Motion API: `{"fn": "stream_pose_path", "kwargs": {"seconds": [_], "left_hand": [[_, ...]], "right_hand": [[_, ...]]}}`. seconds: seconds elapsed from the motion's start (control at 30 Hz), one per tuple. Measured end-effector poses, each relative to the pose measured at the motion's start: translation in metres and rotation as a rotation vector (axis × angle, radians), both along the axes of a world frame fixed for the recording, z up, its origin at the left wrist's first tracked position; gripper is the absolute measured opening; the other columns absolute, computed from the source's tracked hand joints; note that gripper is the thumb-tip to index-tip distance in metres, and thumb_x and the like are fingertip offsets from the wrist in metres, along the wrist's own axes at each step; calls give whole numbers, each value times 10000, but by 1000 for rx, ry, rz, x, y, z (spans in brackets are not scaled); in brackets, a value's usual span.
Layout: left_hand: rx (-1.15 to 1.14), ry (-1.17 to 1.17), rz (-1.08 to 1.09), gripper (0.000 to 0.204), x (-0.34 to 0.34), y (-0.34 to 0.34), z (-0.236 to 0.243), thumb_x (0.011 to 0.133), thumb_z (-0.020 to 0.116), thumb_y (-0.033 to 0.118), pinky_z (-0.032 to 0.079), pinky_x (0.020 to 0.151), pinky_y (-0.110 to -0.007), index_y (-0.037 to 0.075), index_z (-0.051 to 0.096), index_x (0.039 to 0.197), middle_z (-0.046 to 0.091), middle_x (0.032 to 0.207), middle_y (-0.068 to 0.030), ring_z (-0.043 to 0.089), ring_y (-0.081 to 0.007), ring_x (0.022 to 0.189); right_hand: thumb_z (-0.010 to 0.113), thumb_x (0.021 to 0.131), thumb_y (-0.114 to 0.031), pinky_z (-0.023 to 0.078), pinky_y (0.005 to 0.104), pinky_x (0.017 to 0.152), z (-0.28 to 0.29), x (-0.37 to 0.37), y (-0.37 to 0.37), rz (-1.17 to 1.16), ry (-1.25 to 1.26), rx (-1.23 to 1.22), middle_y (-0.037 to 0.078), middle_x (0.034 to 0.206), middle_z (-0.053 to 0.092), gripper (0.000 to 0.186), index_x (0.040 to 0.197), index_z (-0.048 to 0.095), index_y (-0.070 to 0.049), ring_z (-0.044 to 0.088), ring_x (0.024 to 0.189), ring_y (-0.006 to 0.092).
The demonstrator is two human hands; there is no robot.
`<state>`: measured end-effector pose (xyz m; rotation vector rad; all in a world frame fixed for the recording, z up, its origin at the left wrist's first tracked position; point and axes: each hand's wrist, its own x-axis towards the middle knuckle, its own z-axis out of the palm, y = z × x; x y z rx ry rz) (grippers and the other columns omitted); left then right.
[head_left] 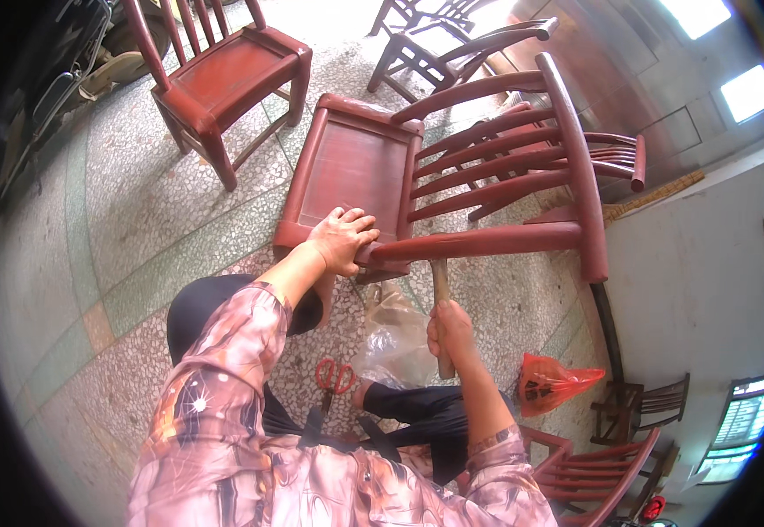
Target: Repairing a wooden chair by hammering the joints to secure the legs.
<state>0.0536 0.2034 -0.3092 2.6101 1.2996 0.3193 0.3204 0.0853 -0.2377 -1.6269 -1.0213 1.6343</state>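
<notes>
Red chair (356,176) at centre, left hand (344,239) spread over its near corner, right hand (452,332) gripping a wooden handle (441,283), far end hidden behind the chair, clear plastic (395,338) and red-handled scissors (335,379) near, orange-red bag (558,385) right, brownish-red chair (233,75) far left.

Left hand (342,240) splayed palm-down; right hand (452,330) nearer body, curled tight.

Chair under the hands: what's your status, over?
Left hand on seat edge of red chair. Right hand gripping wooden handle, far end hidden. Clear plastic bag, red-handled scissors on floor nearby.
</notes>
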Motion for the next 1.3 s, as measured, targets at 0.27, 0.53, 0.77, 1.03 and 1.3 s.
{"fn": "stream_pose_path", "kwargs": {"seconds": [0.27,0.53,0.77,1.03,1.3], "left_hand": [[-24,16,6,760,-2,0,-2,613,749,356,287,1099,-435,157,534,1314,455,1420,-74,358,-243,1357],[-25,17,2,758,1,2,2,604,755,353,291,1098,-434,151,547,1304,456,1420,-70,361,-242,1355],[-31,23,6,776,-4,-1,-2,597,763,357,291,1097,-441,161,540,1313,448,1428,-68,361,-242,1355],[-35,11,6,770,-1,-1,-3,598,764,357,292,1095,-445,158,540,1309,451,1421,-69,363,-245,1352],[-31,38,-10,770,2,0,-5,599,761,356,287,1098,-440,159,542,1310,452,1421,-63,359,-244,1358]], "right_hand": [[447,971,-355,366,296,361,49,8,23,30,-164,-166,59,587,472,298,923,484,-63,428,384,158],[450,979,-307,360,300,363,15,-8,17,50,-164,-122,57,608,476,247,893,466,-76,434,391,165],[459,983,-346,352,292,359,39,0,21,-41,-25,-82,57,593,469,285,888,469,-77,434,387,164],[459,982,-354,355,283,368,58,4,23,1,-162,-69,68,600,483,305,895,473,-62,435,392,161],[443,994,-307,361,285,370,18,-1,10,14,-237,-97,47,596,473,269,874,445,-66,435,394,141]]}}
